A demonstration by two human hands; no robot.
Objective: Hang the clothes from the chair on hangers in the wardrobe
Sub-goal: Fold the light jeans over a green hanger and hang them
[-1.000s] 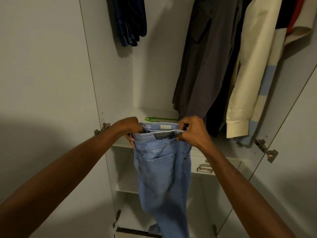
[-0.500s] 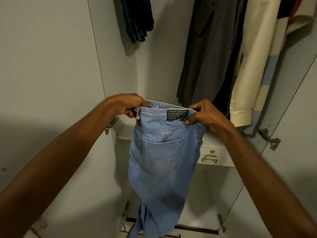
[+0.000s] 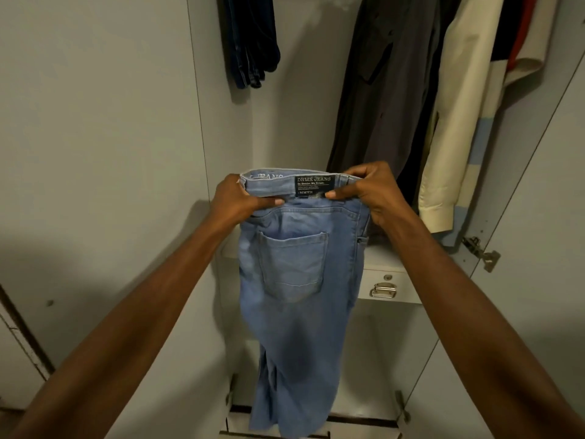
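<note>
Both arms reach forward. The left hand and the right hand each have their grip clamped on the waistband of light blue jeans, thumbs pressed on its near face. The jeans hang lengthwise, waistband up, legs down, back pocket and label facing the person. Behind them, the open wardrobe holds a drawer, a dark grey shirt and a cream garment.
</note>
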